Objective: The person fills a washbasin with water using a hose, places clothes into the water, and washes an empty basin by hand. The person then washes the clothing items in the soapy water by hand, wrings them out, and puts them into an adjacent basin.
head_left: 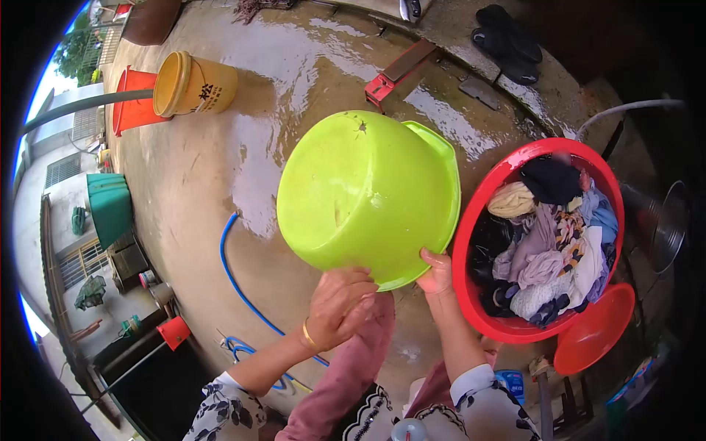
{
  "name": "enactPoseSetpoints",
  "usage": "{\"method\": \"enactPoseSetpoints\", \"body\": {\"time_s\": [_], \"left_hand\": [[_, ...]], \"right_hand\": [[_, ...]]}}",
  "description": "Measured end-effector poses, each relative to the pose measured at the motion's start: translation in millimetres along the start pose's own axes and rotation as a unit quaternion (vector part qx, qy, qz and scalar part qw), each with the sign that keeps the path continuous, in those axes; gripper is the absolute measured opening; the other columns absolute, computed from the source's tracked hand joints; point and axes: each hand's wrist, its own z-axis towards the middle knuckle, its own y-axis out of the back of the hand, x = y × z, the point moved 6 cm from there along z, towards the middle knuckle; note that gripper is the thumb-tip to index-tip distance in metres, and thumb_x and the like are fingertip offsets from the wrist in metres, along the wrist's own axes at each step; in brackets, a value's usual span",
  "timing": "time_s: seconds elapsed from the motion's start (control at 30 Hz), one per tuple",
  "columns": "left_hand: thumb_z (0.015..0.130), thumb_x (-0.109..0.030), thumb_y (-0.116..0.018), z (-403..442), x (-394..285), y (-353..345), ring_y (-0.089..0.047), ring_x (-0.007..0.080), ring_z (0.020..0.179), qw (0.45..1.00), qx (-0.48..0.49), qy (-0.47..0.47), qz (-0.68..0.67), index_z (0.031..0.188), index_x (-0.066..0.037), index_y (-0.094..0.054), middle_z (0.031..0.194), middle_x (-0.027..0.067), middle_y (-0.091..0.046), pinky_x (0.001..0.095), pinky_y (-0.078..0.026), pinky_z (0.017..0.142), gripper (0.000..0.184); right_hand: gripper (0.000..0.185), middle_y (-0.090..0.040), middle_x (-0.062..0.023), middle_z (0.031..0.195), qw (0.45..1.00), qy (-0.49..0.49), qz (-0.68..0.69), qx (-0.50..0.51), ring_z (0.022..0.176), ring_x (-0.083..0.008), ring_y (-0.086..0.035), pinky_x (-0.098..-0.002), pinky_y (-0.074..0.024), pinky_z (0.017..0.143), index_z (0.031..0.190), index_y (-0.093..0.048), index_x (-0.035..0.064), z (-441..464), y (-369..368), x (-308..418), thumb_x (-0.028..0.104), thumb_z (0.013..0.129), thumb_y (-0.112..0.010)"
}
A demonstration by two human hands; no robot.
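A lime-green plastic basin [353,191] is tipped on its side in front of me, its outer base turned up toward the left. My right hand [435,273] grips its rim at the lower right, thumb on the outside. Against the basin's lower wall, close to the rim, my left hand [342,305] is closed with bent fingers; its palm side is hidden. Just right of my right hand stands a red tub [465,294] full of mixed clothes [544,257]. The inside of the green basin faces away from view.
A yellow bucket [220,87] and an orange bucket [136,121] stand at upper left. A blue hose [235,272] crosses the wet concrete. A small red-legged stool [401,70] and dark shoes [507,44] lie beyond. A red basin [599,334] sits beside the tub.
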Motion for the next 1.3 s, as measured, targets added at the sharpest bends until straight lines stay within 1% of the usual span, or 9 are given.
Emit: {"method": "enactPoseSetpoints", "body": {"time_s": [0.07, 0.17, 0.3, 0.43, 0.57, 0.9, 1.0, 1.07, 1.3], "left_hand": [[0.086, -0.025, -0.054, -65.1, 43.2, -18.8, -0.057, 0.0275, 0.093, 0.937, -0.065, 0.288, -0.186, 0.097, -0.003, -0.055, 0.098, 0.0134, -0.058, 0.0411, -0.043, 0.082, 0.025], [0.086, -0.047, -0.054, -130.9, 102.0, -60.0, -0.054, 0.0223, 0.100, 0.599, -0.173, 0.547, -0.559, 0.110, -0.008, -0.054, 0.106, 0.0081, -0.058, 0.0381, -0.042, 0.083, 0.045], [0.084, -0.057, -0.047, -80.8, 158.4, -57.6, -0.049, 0.0241, 0.111, 0.437, -0.348, 0.285, -0.779, 0.126, -0.012, -0.047, 0.126, 0.0066, -0.051, 0.0463, -0.038, 0.095, 0.061], [0.087, -0.052, -0.047, -58.5, 166.6, -34.1, -0.048, 0.0237, 0.113, 0.476, -0.441, 0.386, -0.656, 0.125, -0.011, -0.048, 0.127, 0.0032, -0.050, 0.0429, -0.038, 0.096, 0.055], [0.090, -0.045, -0.047, -31.3, 177.5, 0.4, -0.048, 0.0250, 0.112, 0.597, -0.396, 0.398, -0.572, 0.126, -0.012, -0.047, 0.127, 0.0052, -0.049, 0.0410, -0.039, 0.095, 0.049], [0.090, -0.043, -0.049, 78.4, 159.7, 45.8, -0.051, 0.0234, 0.107, 0.756, -0.361, 0.281, -0.467, 0.125, -0.013, -0.047, 0.122, 0.0045, -0.051, 0.0411, -0.043, 0.090, 0.046], [0.090, -0.041, -0.049, 118.2, 147.2, 55.1, -0.051, 0.0229, 0.107, 0.786, -0.303, 0.231, -0.487, 0.125, -0.011, -0.047, 0.121, 0.0050, -0.052, 0.0396, -0.043, 0.091, 0.046], [0.091, -0.038, -0.049, 138.3, 138.0, 54.3, -0.050, 0.0221, 0.107, 0.795, -0.276, 0.210, -0.498, 0.125, -0.006, -0.045, 0.121, 0.0064, -0.051, 0.0378, -0.043, 0.090, 0.047], [0.090, -0.037, -0.051, 171.3, 105.7, 47.0, -0.053, 0.0205, 0.103, 0.849, -0.264, 0.171, -0.425, 0.121, -0.002, -0.046, 0.117, 0.0080, -0.053, 0.0344, -0.045, 0.087, 0.047]], "right_hand": [[0.044, -0.057, -0.0077, 0.111, 0.998, -0.009, 0.064, -0.027, 0.104, -0.0239, -0.054, -0.0389, -0.0423, 0.093, 0.116, -0.052, 0.0044, 2.0, -6.5, -21.9, -0.003, 0.074, -0.061], [0.043, -0.057, -0.0051, 0.108, 0.994, -0.004, 0.112, 0.000, 0.102, -0.0204, -0.054, -0.0356, -0.0431, 0.089, 0.115, -0.052, 0.0042, 13.9, -2.9, -62.6, -0.002, 0.074, -0.064], [0.046, -0.056, -0.0024, 0.108, 0.995, 0.018, 0.072, 0.059, 0.100, -0.0172, -0.054, -0.0332, -0.0433, 0.086, 0.118, -0.050, 0.0064, 9.0, -47.3, -54.1, 0.005, 0.076, -0.067], [0.041, -0.057, -0.0040, 0.106, 0.983, -0.054, -0.088, 0.150, 0.097, -0.0159, -0.055, -0.0323, -0.0450, 0.082, 0.119, -0.049, 0.0040, 1.7, -18.6, -8.7, 0.020, 0.084, -0.062], [0.023, -0.059, -0.0085, 0.079, 0.975, 0.159, 0.126, -0.091, 0.075, -0.0224, -0.059, -0.0336, -0.0486, 0.072, 0.080, -0.056, 0.0055, 7.9, 154.0, 85.4, 0.027, 0.090, -0.054], [0.024, -0.062, -0.0145, 0.082, 0.892, 0.136, -0.031, -0.429, 0.076, -0.0266, -0.064, -0.0369, -0.0544, 0.072, 0.086, -0.058, -0.0020, 38.2, 385.8, 111.8, 0.015, 0.087, -0.042], [0.026, -0.063, -0.0145, 0.083, 0.886, 0.316, 0.266, -0.209, 0.077, -0.0270, -0.063, -0.0376, -0.0539, 0.068, 0.087, -0.059, -0.0032, 47.1, 298.2, 122.0, 0.018, 0.085, -0.043], [0.024, -0.063, -0.0169, 0.085, 0.943, 0.184, 0.274, -0.033, 0.080, -0.0268, -0.060, -0.0375, -0.0519, 0.067, 0.089, -0.060, 0.0000, 56.8, 239.3, 117.5, 0.022, 0.085, -0.051], [0.031, -0.062, -0.0155, 0.095, 0.979, 0.179, -0.013, 0.095, 0.089, -0.0268, -0.060, -0.0359, -0.0472, 0.080, 0.098, -0.057, -0.0028, 33.3, -86.2, 154.4, 0.026, 0.093, -0.046]]}}
